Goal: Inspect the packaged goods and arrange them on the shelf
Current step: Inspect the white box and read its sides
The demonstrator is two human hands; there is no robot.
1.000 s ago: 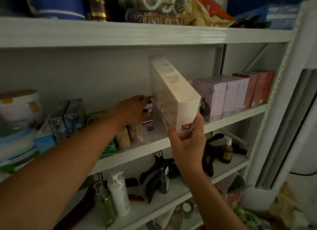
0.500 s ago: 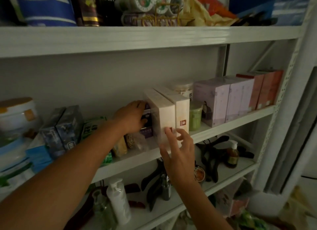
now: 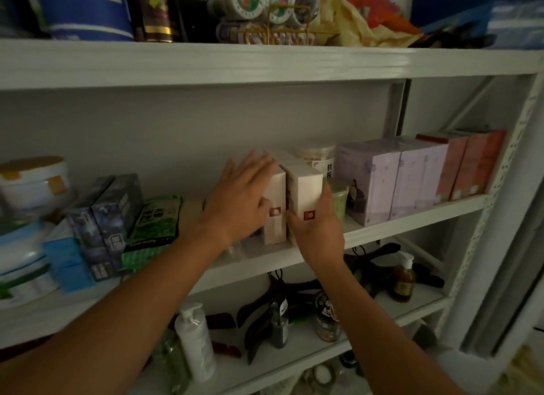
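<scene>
Two cream boxes with small red logos stand upright side by side on the middle shelf (image 3: 382,232): the left box (image 3: 276,194) and the right box (image 3: 304,188). My left hand (image 3: 238,200) lies flat with straight fingers against the left box's left side and top. My right hand (image 3: 319,226) is at the lower front of the right box, fingers extended along its right side and thumb near the gap between the boxes. Neither hand curls round a box.
Lilac boxes (image 3: 391,179) and orange-pink boxes (image 3: 468,165) stand to the right, with a green jar (image 3: 338,200) beside the cream boxes. Dark boxes (image 3: 103,218) and a green packet (image 3: 153,221) sit left. Bottles and black hangers fill the lower shelf. The top shelf holds tins and bags.
The cream box held tilted in my right hand a second ago now stands on the shelf next to its twin. My left hand moved from behind onto the left box.
</scene>
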